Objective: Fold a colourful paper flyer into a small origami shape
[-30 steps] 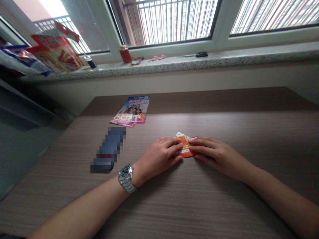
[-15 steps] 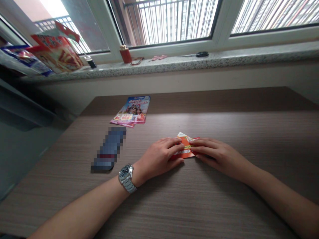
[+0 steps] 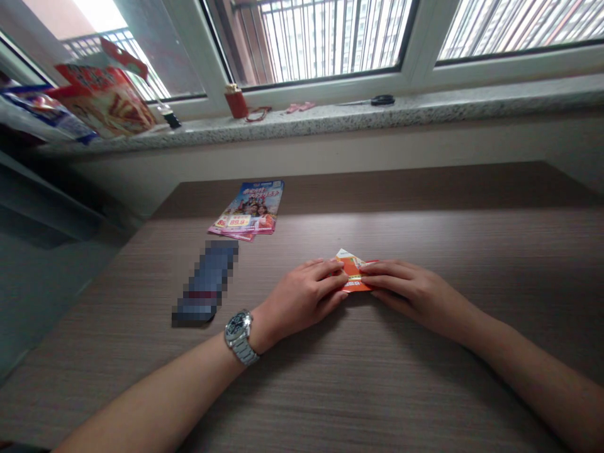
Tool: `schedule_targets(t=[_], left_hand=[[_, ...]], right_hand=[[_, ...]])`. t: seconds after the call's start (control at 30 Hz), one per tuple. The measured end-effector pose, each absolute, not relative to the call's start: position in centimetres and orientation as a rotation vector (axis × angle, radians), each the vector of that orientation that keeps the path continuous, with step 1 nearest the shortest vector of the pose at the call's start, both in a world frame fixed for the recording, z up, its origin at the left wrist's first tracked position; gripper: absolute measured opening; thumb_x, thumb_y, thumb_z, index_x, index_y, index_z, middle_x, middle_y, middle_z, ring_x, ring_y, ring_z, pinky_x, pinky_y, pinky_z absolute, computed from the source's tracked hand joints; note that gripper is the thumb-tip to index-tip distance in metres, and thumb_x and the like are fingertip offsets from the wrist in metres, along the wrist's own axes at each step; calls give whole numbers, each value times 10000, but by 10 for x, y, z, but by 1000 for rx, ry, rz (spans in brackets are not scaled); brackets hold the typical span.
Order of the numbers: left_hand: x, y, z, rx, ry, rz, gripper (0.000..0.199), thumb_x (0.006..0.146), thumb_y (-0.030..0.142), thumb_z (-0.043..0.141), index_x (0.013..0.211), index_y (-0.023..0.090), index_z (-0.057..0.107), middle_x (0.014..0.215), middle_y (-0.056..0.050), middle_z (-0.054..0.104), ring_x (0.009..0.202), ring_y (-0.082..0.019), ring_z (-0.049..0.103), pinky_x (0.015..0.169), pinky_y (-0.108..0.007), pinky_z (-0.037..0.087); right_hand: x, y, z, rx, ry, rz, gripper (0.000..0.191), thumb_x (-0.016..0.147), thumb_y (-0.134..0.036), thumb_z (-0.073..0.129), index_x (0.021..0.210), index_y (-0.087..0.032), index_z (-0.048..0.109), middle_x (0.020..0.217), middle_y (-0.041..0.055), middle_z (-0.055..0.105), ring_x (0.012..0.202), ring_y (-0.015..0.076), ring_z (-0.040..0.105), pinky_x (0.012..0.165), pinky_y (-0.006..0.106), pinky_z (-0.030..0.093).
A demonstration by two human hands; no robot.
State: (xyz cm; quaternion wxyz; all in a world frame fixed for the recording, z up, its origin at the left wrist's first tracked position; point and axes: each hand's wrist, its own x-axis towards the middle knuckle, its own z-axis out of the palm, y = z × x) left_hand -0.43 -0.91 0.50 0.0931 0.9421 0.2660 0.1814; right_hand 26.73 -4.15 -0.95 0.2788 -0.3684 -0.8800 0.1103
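A small folded piece of printed paper (image 3: 355,270), orange with a white pointed corner at the far side, is on the table between my hands. My left hand (image 3: 306,290), with a metal watch (image 3: 240,335) on its wrist, grips the paper's left side, fingers on top and thumb at the near edge. On the right side, my right hand (image 3: 418,287) holds it the same way, its fingers close together. The fingers cover both ends of the paper, so its full shape is hidden.
A stack of colourful flyers (image 3: 252,207) lies at the table's back left. Nearer is a pixelated dark blue object (image 3: 207,283). On the stone windowsill (image 3: 325,123) are scissors (image 3: 381,100), a red lighter-like item (image 3: 236,102), pink scraps (image 3: 300,107) and snack bags (image 3: 106,100).
The paper's near edge has come up and away from me, so less of its white lettering shows. My left thumb has moved in with it. Both arms stay almost still.
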Motion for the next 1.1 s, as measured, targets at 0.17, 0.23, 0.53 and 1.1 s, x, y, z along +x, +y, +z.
schedule_targets(t=[0.17,0.23,0.53,1.1], left_hand=[[-4,-9,6,2805,816,563,277,1015,338,565,1246,216,659,1327,-96,646,1234,-256,610,1078,-453,492],[-5,-8,6,2810,823,549,302,993,372,607,1249,218,655,1310,-96,651,1191,-262,623,1033,-447,511],[-8,-6,2,2812,796,592,200,1019,338,574,1117,213,696,1256,-46,699,1110,-223,672,974,-384,534],[-6,-6,2,2722,824,590,228,1047,298,529,1182,189,676,1151,-80,717,1022,-198,689,893,-346,563]], right_hand=[[267,-42,-8,-994,-2340,275,241,981,-200,588,1158,-275,733,1241,76,740,1129,247,698,957,428,596],[268,-42,-8,-1005,-2345,275,241,985,-198,579,1159,-270,729,1246,77,736,1133,247,694,958,430,595],[269,-42,-9,-1018,-2364,297,235,1004,-206,559,1173,-254,714,1257,89,724,1153,246,674,966,433,586],[264,-42,-11,-1079,-2290,374,193,1015,-198,519,1104,-218,689,1133,98,729,1044,228,681,901,388,569]])
